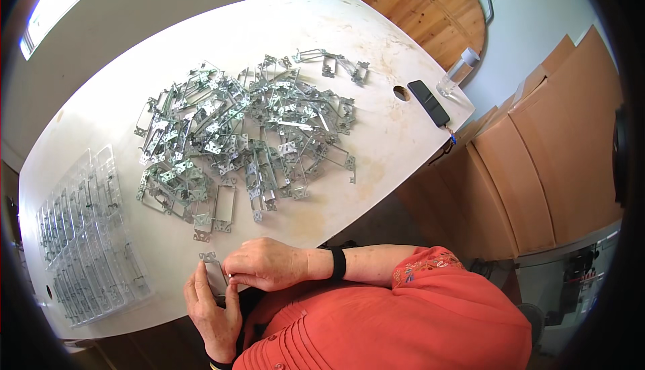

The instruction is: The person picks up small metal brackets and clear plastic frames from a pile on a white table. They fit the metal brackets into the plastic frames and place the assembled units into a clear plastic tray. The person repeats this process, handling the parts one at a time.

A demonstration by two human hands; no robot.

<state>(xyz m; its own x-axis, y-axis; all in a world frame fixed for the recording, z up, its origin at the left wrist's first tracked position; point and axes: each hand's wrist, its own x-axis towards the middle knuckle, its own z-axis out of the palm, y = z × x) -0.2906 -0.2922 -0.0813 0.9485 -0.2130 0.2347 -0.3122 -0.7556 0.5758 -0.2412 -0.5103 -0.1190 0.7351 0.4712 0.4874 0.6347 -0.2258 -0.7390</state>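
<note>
At the table's near edge, my left hand (213,313) grips a thin metal frame bracket (209,258) between thumb and fingers. The bracket's punched end plate sticks out past the fingertips. From the right, my right hand (269,264) reaches across with its fingertips pinched together at the bracket's side. A tiny pale spot shows at that pinch, too small to name. Just beyond both hands spreads a wide, tangled heap of similar metal brackets (228,118), the closest ones lying a short way from my fingers.
Clear plastic trays (138,269) with rows of small metal parts lie on the white table (363,189) at the left. A black phone (428,103), a round hole (401,93) and a transparent bottle (458,74) are at the far right. Cardboard boxes (531,162) stand beside the table.
</note>
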